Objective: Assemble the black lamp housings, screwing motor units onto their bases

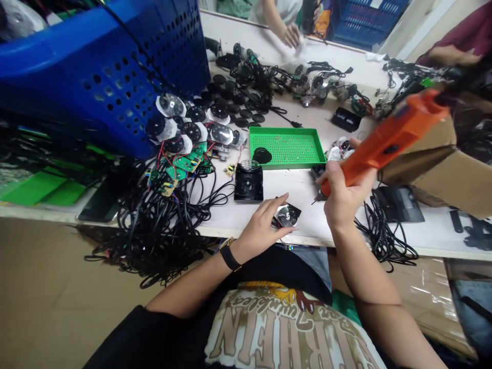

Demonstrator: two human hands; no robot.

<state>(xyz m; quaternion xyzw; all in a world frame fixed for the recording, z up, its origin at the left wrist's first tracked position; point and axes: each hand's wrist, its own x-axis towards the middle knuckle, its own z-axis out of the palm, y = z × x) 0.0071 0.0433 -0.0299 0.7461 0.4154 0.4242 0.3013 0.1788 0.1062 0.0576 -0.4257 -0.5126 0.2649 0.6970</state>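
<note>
Our right hand [346, 192] is closed firmly around an orange electric screwdriver [384, 138], with the fingers wrapped about its body and its thin metal bit [317, 198] pointing down toward the bench. Our left hand [261, 225] is arched over a round silver-and-black disc [287, 216], its fingertips [285, 197] curving toward the disc's far side. We cannot tell whether that hand is gripping the disc or only pressing on it. The disc sits on the bench with thin wires at its edge, just left of the bit and not touching it. So what we have in hand is the screwdriver in one hand and the disc under the other.

Beyond our hands, a black square housing [248, 184] stands to the left, and a green tray [288, 166] with small screws lies ahead. The white bench [226, 223] carries green circuit boards [188, 163], heaps of black cables [154, 220], and rows of black and silver discs [219, 110]. A blue plastic crate [115, 77] tilts in at the left, and a cardboard box [434, 164] juts in at the right. Across the bench, a co-worker's hand [290, 36] holds a white cloth [296, 51].
</note>
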